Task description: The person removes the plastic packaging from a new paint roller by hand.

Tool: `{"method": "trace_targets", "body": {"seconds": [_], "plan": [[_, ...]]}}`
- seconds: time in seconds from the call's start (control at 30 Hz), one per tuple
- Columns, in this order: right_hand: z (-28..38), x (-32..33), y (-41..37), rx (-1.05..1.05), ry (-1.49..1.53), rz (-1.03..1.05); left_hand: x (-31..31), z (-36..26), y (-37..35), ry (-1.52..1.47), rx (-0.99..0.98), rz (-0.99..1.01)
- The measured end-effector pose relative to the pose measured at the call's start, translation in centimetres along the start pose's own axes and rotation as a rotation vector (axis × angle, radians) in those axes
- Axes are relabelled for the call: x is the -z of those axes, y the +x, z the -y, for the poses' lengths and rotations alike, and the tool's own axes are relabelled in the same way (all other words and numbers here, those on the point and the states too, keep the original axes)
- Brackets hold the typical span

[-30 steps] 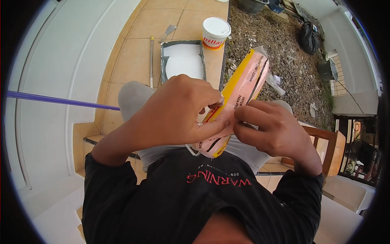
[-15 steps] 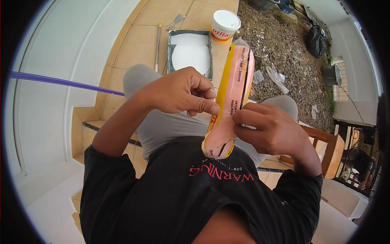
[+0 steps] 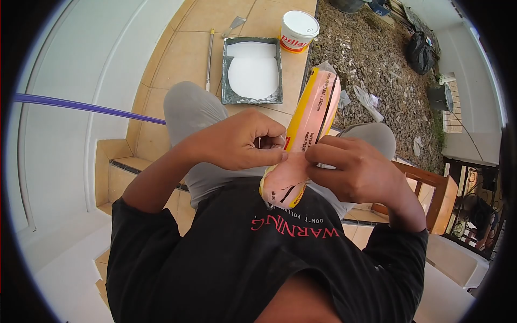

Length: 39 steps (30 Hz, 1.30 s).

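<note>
A pink paint roller sleeve (image 3: 315,116) in a clear and yellow printed plastic wrapper slants between my hands, over my lap. My left hand (image 3: 242,141) pinches the wrapper's left side, thumb and finger pressed together. On the opposite edge, my right hand (image 3: 358,168) closes its fingers on the same wrapper. The sleeve's near end, with the plastic partly loose around it, points at my black shirt (image 3: 258,258). What lies beneath the right fingertips is hidden.
Ahead on the tiles are a paint tray (image 3: 225,81) with white paint, a lidded paint tub (image 3: 299,31), a scraper (image 3: 235,26) and a thin pole (image 3: 209,62). A purple pole (image 3: 91,107) lies at the left. Rubble ground (image 3: 366,59) and a wooden chair (image 3: 425,188) are on the right.
The wrapped sleeve has tilted, its near end shifting a little left. My left thumb has slid lower along the wrapper. The right hand has barely moved.
</note>
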State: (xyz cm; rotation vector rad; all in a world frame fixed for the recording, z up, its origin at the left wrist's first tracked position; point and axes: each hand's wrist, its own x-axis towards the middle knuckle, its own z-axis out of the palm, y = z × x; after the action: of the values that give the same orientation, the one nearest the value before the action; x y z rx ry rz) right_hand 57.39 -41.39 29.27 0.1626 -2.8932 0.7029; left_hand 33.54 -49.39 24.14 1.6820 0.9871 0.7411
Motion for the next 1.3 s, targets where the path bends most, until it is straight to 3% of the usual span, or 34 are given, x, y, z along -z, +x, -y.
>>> {"method": "trace_targets", "body": {"seconds": [0.13,0.33,0.43,0.53,0.63,0.73,0.83,0.97,1.07,1.17,1.27,1.3], "plan": [[0.1,0.1,0.0,-0.001,-0.001,0.004,0.0,-1.0,-0.4,0.073,0.132,0.021],[-0.2,0.0,0.3,0.017,0.012,0.015,0.4,0.9,-0.2,0.042,-0.014,0.145],[-0.3,-0.2,0.2,0.017,0.054,0.029,-0.3,1.2,-0.8,-0.434,0.07,0.043],[-0.4,-0.3,0.0,0.016,0.088,0.057,-1.3,2.5,-1.4,-0.553,0.07,0.002],[-0.4,-0.1,-0.3,-0.003,0.094,0.111,-1.0,3.7,-2.6,-0.277,0.044,-0.066],[-0.2,-0.2,-0.8,-0.026,0.1,0.129,-0.5,2.4,-3.5,0.264,-0.078,-0.125],[-0.2,0.0,-1.1,-0.031,0.103,0.141,-0.9,2.7,-4.1,0.323,-0.164,-0.255],[-0.1,-0.5,-1.6,-0.064,0.13,0.163,-1.5,2.6,-4.8,0.312,-0.071,-0.287],[-0.2,-0.5,-1.2,-0.09,0.209,0.043,-2.1,1.7,-4.0,0.242,-0.057,-0.347],[0.6,-0.7,-0.6,-0.472,0.221,0.019,-2.9,0.3,-2.1,0.139,-0.173,-0.359],[1.0,-0.9,1.2,-0.68,0.274,-0.132,-3.8,-0.3,-1.1,0.094,-0.254,-0.319],[0.7,-1.4,1.2,-0.559,0.238,-0.165,-4.4,0.2,-1.1,0.084,-0.257,-0.321]]}}
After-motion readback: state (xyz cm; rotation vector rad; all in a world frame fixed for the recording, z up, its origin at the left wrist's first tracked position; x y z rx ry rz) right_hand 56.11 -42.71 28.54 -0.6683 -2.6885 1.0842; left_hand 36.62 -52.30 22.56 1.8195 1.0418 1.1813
